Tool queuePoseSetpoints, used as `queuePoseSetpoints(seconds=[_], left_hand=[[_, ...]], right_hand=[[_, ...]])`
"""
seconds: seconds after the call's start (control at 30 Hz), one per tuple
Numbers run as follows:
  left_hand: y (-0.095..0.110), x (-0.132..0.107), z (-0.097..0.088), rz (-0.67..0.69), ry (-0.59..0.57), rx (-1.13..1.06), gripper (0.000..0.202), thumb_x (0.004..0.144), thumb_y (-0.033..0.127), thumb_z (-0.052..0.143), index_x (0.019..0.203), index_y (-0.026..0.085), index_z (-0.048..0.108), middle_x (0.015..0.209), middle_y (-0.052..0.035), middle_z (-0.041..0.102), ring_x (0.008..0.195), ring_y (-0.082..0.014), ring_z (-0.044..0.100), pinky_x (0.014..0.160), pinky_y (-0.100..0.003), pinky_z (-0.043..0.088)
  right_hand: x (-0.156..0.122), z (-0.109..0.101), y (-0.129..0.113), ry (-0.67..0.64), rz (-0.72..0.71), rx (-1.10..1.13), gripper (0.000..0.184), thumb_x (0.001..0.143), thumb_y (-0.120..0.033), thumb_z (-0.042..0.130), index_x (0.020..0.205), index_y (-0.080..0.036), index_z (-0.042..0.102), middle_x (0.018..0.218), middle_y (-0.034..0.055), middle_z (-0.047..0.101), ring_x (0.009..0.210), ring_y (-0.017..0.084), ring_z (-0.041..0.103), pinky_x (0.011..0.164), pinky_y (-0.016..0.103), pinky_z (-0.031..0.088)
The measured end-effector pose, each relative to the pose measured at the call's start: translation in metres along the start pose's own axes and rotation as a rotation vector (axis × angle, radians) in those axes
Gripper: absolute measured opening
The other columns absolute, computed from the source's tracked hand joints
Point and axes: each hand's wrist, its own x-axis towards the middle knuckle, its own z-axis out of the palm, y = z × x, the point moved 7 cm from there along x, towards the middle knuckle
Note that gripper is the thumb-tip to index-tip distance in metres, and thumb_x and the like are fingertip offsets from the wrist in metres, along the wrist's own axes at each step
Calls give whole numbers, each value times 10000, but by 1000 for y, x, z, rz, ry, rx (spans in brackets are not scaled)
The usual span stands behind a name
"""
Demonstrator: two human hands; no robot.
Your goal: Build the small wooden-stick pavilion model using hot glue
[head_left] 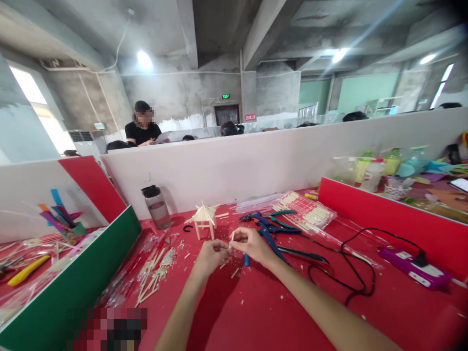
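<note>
A concrete room (219,44) spreads behind a red worktop (226,317), whose far edge meets a white partition (234,165). Above the worktop's middle, the right hand (252,242) pinches a short stick between thumb and fingertips; the left hand (212,256) has its fingertips drawn close, though I cannot tell whether they grip too. Along the far edge, left of its middle, stands a bottle (157,207), then a little stick house (204,219), just beyond the left hand. The short stick (233,236) sits nearly upright in the right fingertips, its lower end near the left ones.

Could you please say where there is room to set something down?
Mostly bare red tabletop lies between the forearms, and between the right forearm and purple power strip, short of the black cable. Crowded: loose sticks at left, tools beyond the right hand.
</note>
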Motion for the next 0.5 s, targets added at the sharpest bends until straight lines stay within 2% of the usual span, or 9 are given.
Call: queuePoseSetpoints(seconds=[0.2,0.5], left_hand=[[-1,1,3,18,-17,-9,310,513,355,827,630,140,638,530,-5,644,480,-121,594,499,-214,440],[3,-3,4,21,10,23,300,541,363,840,634,136,668,576,-32,682,519,-148,628,523,-234,482]], right_hand=[[-1,1,-2,0,-7,-12,145,695,-242,715,745,-184,592,713,-6,651,683,155,625,687,263,480],[-3,2,-8,-9,-27,-79,115,704,-233,688,743,-189,589,709,-8,648,672,153,614,672,261,476]])
